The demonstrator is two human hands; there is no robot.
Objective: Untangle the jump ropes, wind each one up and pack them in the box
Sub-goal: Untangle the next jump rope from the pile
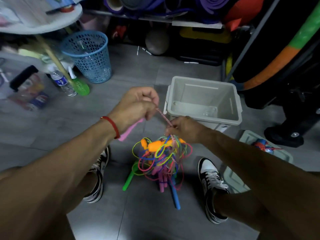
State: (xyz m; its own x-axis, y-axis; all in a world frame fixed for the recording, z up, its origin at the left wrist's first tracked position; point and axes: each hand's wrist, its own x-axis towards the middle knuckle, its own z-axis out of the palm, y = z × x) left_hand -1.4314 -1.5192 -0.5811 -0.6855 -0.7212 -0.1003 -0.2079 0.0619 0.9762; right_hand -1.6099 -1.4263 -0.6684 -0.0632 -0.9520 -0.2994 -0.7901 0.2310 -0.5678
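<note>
The whole view is soft with blur, and the knot of ropes (161,158) is too dense to count how many are in it. Both forearms fill the lower corners and cover much of the floor (135,73) near the person. The right hand (185,129) hides its own fingertips behind the knuckles, so exactly which strands it grips cannot be told. Behind the box (202,101), the dark shelves hold mats and gear that are hard to make out.

The left hand (135,104) is raised, fingers curled tight, thumb and forefinger pinching the top of a pink twisted cord (163,116). A pink handle (131,129) hangs below that hand. The cord runs taut and slanting down to the right hand, whose fingers are closed on the cord and on the top of the tangle, which hangs under it.

The tangle is a loose ball of thin loops in green, blue, red, pink and yellow, with orange handles (154,146) near the top. A green handle (129,181), a blue one (174,198) and a pink one trail down to the floor between the 2 shoes (210,184).

The grey box stands open on the floor just beyond the hands. Its lid (270,153) lies to the right with a red and blue rope bundle (263,146) on it.
</note>
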